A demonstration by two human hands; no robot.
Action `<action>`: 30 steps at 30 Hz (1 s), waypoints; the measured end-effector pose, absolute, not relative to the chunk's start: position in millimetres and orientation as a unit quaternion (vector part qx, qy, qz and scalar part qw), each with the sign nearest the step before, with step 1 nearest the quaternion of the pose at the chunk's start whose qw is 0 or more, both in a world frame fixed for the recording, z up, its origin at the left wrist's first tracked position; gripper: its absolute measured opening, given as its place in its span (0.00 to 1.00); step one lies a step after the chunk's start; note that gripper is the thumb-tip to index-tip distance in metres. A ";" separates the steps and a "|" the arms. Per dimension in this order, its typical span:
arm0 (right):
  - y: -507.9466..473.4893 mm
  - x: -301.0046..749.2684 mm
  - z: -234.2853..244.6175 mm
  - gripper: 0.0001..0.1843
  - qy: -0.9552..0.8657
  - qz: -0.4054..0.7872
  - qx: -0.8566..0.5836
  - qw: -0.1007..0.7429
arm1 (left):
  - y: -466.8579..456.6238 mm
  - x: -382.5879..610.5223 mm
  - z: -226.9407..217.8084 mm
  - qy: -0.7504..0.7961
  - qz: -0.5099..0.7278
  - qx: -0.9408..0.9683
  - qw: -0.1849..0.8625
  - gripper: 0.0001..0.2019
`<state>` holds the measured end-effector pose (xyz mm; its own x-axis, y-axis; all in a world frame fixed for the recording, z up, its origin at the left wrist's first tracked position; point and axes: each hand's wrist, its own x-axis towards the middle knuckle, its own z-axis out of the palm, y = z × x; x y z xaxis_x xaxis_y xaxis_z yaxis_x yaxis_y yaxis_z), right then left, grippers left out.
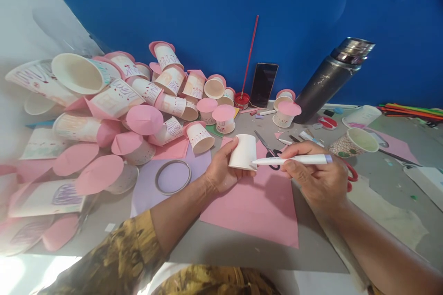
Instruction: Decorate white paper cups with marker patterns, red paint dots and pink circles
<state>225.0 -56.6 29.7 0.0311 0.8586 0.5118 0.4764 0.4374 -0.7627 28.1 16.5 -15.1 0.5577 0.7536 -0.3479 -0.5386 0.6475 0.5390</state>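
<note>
My left hand (223, 168) is closed around a plain white paper cup (244, 151), which it holds up over a sheet of pink paper (252, 209). In my right hand (314, 177) is a white marker (304, 159) with a lilac end, gripped like a pen. Its tip points left and sits at or very close to the cup's side near the lower edge. No drawing shows on the visible side of this cup. Behind the right fingers lie dark-handled scissors (273, 153), partly hidden.
Decorated cups with pink paper tops (144, 120) pile up on the left. A tape ring (173, 177) lies on lilac paper (147, 193). At the back stand a phone (264, 85), a red stick (251, 50) and a dark flask (328, 80). A patterned cup (356, 142) is at right.
</note>
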 end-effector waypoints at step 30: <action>-58.6 225.7 26.1 0.03 -0.717 0.124 -0.463 0.506 | 13.1 32.6 -18.1 0.297 0.480 0.279 0.777 0.14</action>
